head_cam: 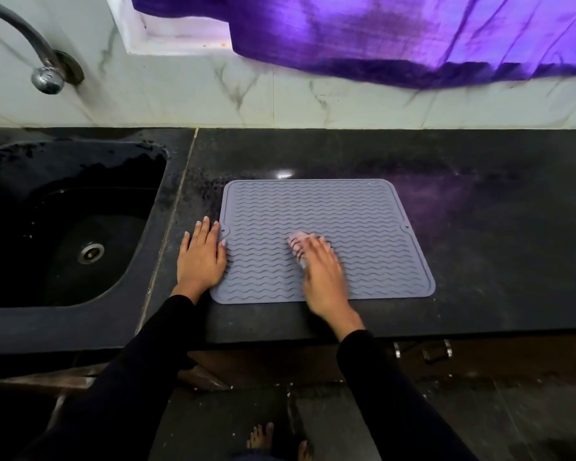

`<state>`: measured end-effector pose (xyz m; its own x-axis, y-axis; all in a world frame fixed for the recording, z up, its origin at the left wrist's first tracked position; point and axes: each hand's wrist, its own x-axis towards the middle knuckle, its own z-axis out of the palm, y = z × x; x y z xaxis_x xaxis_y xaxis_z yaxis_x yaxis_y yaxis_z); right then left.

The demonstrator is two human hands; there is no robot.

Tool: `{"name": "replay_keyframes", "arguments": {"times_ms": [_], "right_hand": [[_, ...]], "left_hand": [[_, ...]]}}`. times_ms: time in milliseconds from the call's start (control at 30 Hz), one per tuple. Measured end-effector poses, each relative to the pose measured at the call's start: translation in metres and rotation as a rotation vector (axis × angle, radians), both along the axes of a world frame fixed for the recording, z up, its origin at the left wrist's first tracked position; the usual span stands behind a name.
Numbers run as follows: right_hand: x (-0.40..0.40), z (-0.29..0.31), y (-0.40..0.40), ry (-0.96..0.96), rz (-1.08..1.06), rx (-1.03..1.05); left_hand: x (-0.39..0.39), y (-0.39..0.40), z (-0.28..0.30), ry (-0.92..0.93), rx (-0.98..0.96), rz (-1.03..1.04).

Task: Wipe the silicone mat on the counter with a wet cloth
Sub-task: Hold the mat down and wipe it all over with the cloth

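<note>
Mat [346, 224] lies flat on the bench [479, 227]. Right hand [323, 277] presses a cloth [298, 242] under its fingers; left hand [202, 254], fingers released flat, touches the mat's edge

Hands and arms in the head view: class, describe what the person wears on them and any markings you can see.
Both arms wear long, plain black sleeves ending at the wrists. The left hand and right hand are bare: no gloves, rings or watch visible. The left fingers show pale nails; the right hand is motion-blurred.

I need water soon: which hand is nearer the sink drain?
Left. The left hand lies flat at the mat's left edge, just right of the sink and its drain. The right hand presses the cloth mid-mat, farther right.
</note>
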<state>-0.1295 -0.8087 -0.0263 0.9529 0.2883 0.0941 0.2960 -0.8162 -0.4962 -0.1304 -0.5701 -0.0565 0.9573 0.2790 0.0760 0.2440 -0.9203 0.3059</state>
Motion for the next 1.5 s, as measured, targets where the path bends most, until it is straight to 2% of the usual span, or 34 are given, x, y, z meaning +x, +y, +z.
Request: {"name": "replay_keyframes", "arguments": {"times_ms": [33, 100, 267, 333, 400, 467, 567, 633, 667, 733, 833, 900, 933, 967, 1133, 1267, 1367, 1467, 1500], "right_hand": [[-0.005, -0.006, 0.003, -0.112, 0.026, -0.116], [-0.01, -0.011, 0.007, -0.226, 0.017, -0.192], [-0.002, -0.008, 0.005, -0.136, 0.061, -0.26], [0.001, -0.002, 0.002, -0.105, 0.104, -0.22], [0.008, 0.003, -0.002, 0.009, 0.126, -0.141], [0.019, 0.006, -0.007, 0.2, 0.13, 0.062], [0.035, 0.021, -0.008, 0.56, 0.016, 0.629], [0.039, 0.033, -0.003, 0.643, -0.149, 0.92], [0.036, 0.039, 0.003, 0.617, -0.186, 0.94], [0.023, 0.044, 0.02, 0.46, -0.097, 0.762], [-0.007, 0.023, 0.048, 0.191, 0.174, 0.167], [-0.026, -0.001, 0.06, -0.163, 0.22, -0.09], [-0.03, -0.008, 0.062, -0.266, 0.212, -0.139], [-0.032, -0.013, 0.063, -0.277, 0.212, -0.15], [-0.019, -0.021, 0.059, -0.159, 0.277, -0.088], [-0.011, -0.006, 0.053, -0.014, 0.296, 0.097], [-0.003, 0.012, 0.05, 0.225, 0.215, 0.306], [0.015, 0.039, 0.047, 0.691, 0.004, 0.851], [0.022, 0.043, 0.048, 0.74, -0.083, 0.986]], "left_hand": [[0.0, 0.0, 0.0, 0.001, 0.003, 0.0], [-0.001, 0.0, 0.0, -0.006, 0.003, 0.001], [0.001, 0.0, -0.002, -0.018, 0.01, 0.002], [0.001, 0.0, -0.003, -0.032, 0.014, -0.001], [0.0, -0.001, -0.003, -0.042, 0.019, -0.007], [0.0, -0.001, -0.002, -0.036, 0.018, -0.004], [-0.002, -0.001, 0.0, -0.024, 0.009, -0.002], [-0.001, -0.001, 0.0, -0.012, 0.003, -0.004], [-0.002, -0.001, 0.0, -0.009, 0.003, -0.006], [-0.002, -0.001, 0.001, -0.015, 0.003, -0.006], [-0.002, 0.0, 0.001, -0.013, 0.0, -0.011], [-0.001, 0.0, 0.001, -0.011, -0.003, -0.011], [-0.001, 0.0, 0.001, -0.01, -0.002, -0.013], [-0.001, 0.0, 0.001, -0.011, -0.003, -0.012], [-0.001, -0.001, 0.0, -0.026, 0.003, -0.012], [-0.001, -0.001, 0.001, -0.012, 0.003, -0.015], [-0.003, 0.0, 0.004, 0.004, -0.038, -0.027], [-0.003, 0.005, 0.009, 0.02, -0.132, -0.051], [-0.003, 0.007, 0.011, 0.016, -0.174, -0.061]]}}
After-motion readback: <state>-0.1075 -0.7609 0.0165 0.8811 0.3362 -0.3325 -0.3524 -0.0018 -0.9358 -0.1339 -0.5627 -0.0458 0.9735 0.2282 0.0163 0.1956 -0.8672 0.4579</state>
